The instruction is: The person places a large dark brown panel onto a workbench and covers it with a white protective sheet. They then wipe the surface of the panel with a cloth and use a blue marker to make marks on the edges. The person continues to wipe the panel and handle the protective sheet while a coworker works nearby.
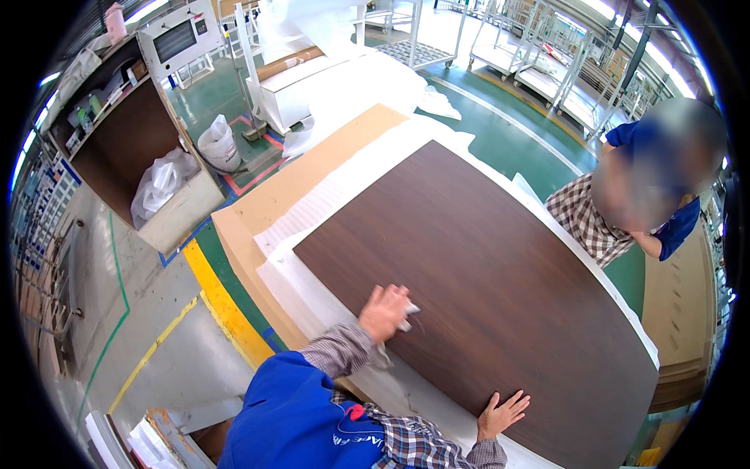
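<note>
- The left hand [384, 311] is closing around a small white cloth [408, 316] and pressing it onto the dark wood-grain panel [492, 289] near its left edge; grit caught under the cloth could be scratching the finish.
- The right hand [502, 413] is lying open, fingers spread, on the panel's near edge; bare skin may be leaving smudges.
- The panel is lying flat on white foam sheeting [312, 227] over a cardboard-covered table [258, 211]; hard rubbing might be sliding it on the foam.
- A co-worker [617, 211] is leaning over the far edge, so an uncoordinated shove could be pinching fingers.
</note>
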Demonstrator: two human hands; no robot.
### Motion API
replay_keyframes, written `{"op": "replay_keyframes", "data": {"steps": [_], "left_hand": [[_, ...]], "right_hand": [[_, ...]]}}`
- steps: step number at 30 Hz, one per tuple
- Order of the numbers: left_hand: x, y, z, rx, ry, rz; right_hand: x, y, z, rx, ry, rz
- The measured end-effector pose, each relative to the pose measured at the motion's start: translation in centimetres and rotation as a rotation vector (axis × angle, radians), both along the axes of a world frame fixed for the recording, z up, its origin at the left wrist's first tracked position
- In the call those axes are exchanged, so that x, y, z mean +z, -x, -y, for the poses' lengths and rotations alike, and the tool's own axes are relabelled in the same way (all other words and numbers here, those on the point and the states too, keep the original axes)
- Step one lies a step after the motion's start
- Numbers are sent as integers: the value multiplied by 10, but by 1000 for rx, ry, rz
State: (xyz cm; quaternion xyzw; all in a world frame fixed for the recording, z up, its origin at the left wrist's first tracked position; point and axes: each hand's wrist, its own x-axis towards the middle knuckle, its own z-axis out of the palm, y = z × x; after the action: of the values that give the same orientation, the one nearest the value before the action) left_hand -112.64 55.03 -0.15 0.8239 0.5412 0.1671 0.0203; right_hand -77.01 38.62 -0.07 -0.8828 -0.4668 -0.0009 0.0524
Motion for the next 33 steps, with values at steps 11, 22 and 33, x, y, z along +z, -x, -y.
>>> {"op": "replay_keyframes", "data": {"steps": [11,22,33], "left_hand": [[-54,130,-138,789,17,79],[1,-172,-41,-178,-7,48],[-6,-147,113,-337,75,428]], "right_hand": [[-19,-13,15,-13,-14,14],[-25,-31,53,16,-66,-19],[-32,-61,89,-25,-47,0]]}}
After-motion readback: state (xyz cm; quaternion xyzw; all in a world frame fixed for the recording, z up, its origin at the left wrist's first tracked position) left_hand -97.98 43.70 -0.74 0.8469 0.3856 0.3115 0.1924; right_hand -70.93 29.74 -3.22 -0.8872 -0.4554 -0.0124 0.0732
